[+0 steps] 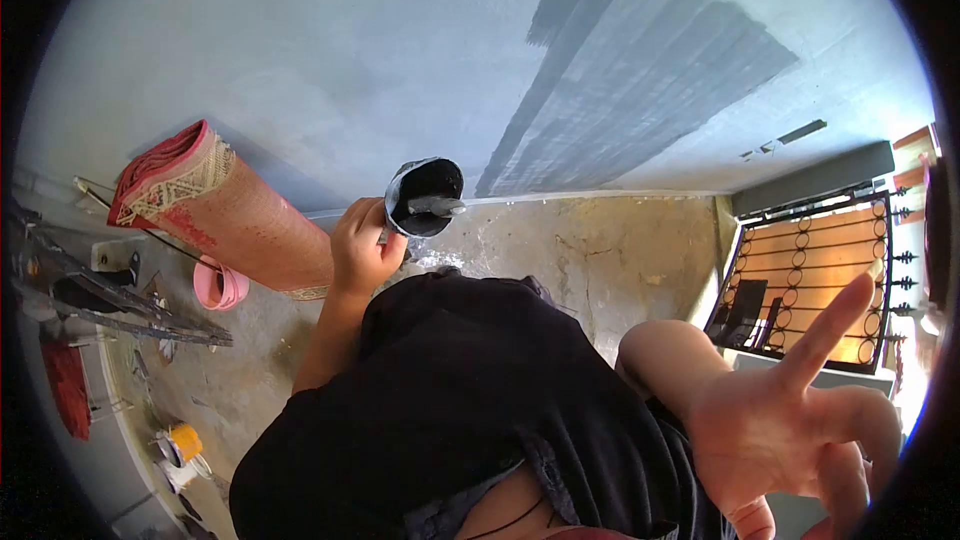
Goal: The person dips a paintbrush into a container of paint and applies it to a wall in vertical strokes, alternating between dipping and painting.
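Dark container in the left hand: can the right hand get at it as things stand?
Probably yes: the right hand looks empty, the left hand holds the dark container out in front, and nothing visible blocks the way between them.

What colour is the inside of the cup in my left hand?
The cup is mostly black inside; it shows best in the head view.

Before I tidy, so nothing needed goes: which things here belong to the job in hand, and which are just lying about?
Likely in the job: pot, held in the left hand; grey thing inside it; wall with darker patch.

Apparently lying about, untouched: rolled rug; pink bucket; yellow tub.
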{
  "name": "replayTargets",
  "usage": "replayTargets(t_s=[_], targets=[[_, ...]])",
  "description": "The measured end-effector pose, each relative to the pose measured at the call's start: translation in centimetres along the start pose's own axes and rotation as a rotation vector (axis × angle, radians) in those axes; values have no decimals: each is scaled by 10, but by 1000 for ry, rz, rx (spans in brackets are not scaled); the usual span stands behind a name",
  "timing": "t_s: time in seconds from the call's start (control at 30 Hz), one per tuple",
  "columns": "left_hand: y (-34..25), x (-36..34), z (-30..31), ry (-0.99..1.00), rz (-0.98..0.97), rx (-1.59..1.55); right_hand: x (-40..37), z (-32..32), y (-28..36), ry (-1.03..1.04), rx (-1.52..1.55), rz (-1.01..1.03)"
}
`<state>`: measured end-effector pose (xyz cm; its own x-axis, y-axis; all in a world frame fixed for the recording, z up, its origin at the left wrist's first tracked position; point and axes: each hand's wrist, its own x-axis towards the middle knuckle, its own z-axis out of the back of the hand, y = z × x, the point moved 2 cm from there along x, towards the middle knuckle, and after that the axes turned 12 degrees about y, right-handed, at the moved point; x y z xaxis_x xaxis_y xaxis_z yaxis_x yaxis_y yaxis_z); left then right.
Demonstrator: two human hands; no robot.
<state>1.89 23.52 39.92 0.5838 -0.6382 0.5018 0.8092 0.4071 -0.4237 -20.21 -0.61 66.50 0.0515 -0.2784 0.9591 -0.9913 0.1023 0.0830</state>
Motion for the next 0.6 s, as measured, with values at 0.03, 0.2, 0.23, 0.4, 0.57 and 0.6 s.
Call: replayTargets(t_s=[0.03, 0.2, 0.23, 0.4, 0.57, 0.6], targets=[[-6, 1, -4, -28, 4, 7, 2, 8, 2, 3, 10, -7], [-45, 11, -17, -46, 60, 26, 18, 52, 11, 19, 60, -45], [-53, 13, -20, -54, 49, 27, 20, 61, 15, 24, 71, -54], [-91, 18, -41, -64, 35, -2, 30, 100, 34, 89, 146, -112], [-131, 21, -55, -113, 54, 20, 33, 133, 44, 212, 300, -187], [-137, 19, -57, -119, 70, 27, 31, 141, 42, 244, 349, -222]])
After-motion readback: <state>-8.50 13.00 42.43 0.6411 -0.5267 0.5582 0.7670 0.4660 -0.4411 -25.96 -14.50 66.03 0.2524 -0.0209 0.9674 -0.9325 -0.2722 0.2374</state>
